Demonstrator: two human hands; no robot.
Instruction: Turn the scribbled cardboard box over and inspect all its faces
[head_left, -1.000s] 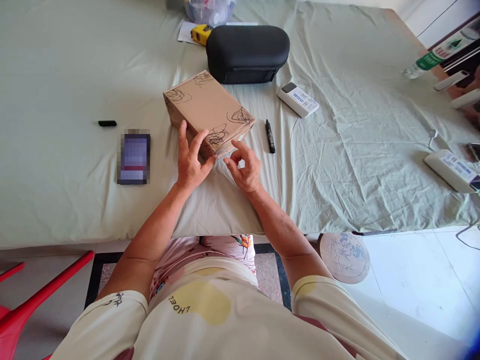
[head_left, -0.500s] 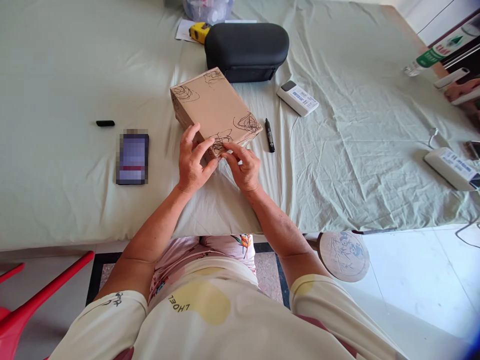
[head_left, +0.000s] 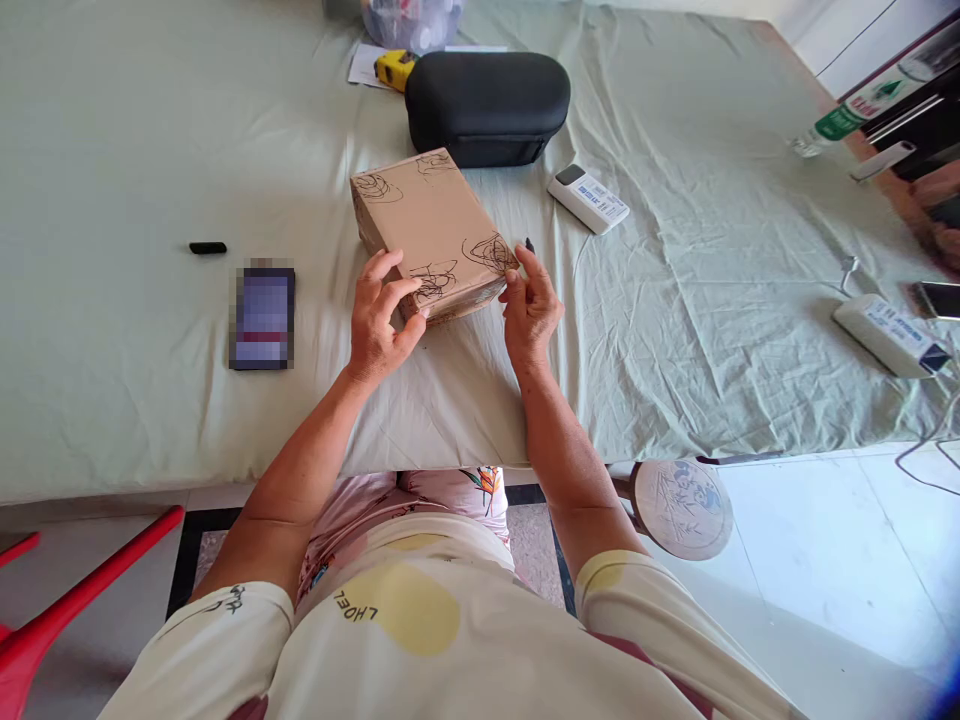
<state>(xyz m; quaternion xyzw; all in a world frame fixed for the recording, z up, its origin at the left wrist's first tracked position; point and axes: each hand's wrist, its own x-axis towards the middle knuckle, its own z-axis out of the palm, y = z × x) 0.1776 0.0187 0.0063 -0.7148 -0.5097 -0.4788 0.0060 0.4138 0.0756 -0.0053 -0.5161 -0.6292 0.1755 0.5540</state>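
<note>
A brown cardboard box (head_left: 439,215) lies on the cloth in front of me, with black pen scribbles at the corners of its top. My left hand (head_left: 379,325) grips its near left corner, thumb low on the front side and fingers bent over the edge. At the near right corner, my right hand (head_left: 531,305) has thumb and forefinger closed on the box's edge. Just behind that hand only the tip of a black marker (head_left: 529,244) shows; the rest is hidden. A black marker cap (head_left: 208,248) lies apart on the left.
Behind the box stands a black zip case (head_left: 487,105), with a yellow tape measure (head_left: 394,68) beside it. A phone (head_left: 262,318) lies to the left. White power banks (head_left: 589,198) rest on the right, near a bottle (head_left: 840,120). A round stool (head_left: 681,508) stands below the table.
My right hand has moved right along the box's front edge, from the near left corner to the near right one, and now covers most of the marker. The box has turned slightly.
</note>
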